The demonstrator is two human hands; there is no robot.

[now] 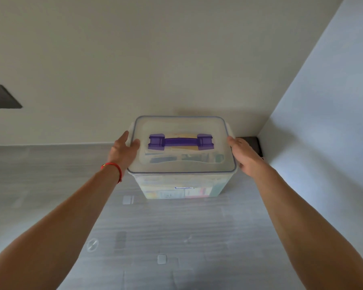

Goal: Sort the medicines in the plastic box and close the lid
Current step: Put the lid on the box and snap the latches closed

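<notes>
On the grey wood-grain tabletop, close to the corner where 2 pale walls meet, stands the translucent plastic box, upright and with its lid seated flat on the rim. Your left hand grasps the lid's left edge: the thumb lies over the top surface near the purple handle, and the fingers reach toward the left side latch, partly hidden behind the hand. Your right hand rests against the lid's right edge beside the right latch; its fingers are turned away behind the edge, so you cannot tell whether they curl round the latch or merely press it. Medicines appear only as blurred coloured packs through the front wall and through the lid; individual items cannot be told apart. A red cord bracelet circles your left wrist. 1 dark rectangular panel sits on the wall at far left, and a dark object lies in the corner just behind your right hand.
</notes>
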